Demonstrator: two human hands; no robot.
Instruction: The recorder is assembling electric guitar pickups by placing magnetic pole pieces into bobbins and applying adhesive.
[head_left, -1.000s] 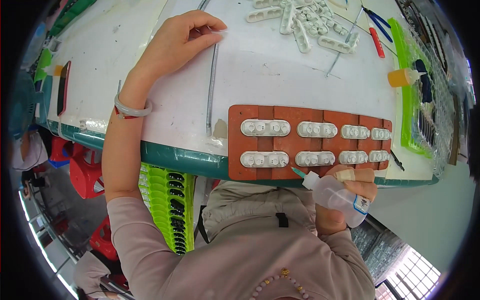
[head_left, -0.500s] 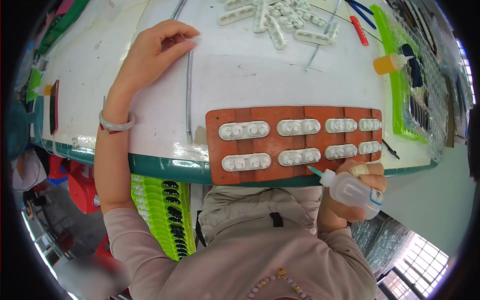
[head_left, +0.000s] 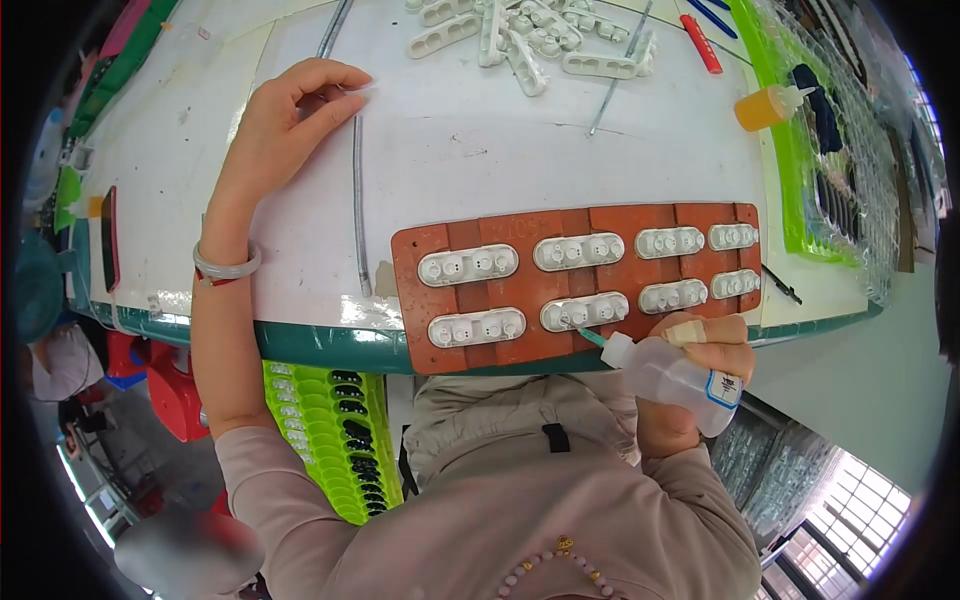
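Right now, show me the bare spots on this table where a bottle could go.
Biggest free patch: the white table between the metal rod, the pile of white parts and the brown tray. Crowded: the tray itself, the far edge, and the right side around the orange bottle.

- White table (head_left: 520,170), green edge on near side.
- Red-brown tray (head_left: 480,300) w/ eight white parts, at near edge.
- Thin metal rod (head_left: 358,210) just left of tray.
- Pile of white parts (head_left: 520,40) far side of tray; 2nd rod (head_left: 618,70) beside it.
- Orange bottle (head_left: 765,105), red pen (head_left: 700,42) beyond tray's right end.
- Green mat (head_left: 790,170) right of tray.
- Left hand (head_left: 290,120) rests flat, far-left of tray.
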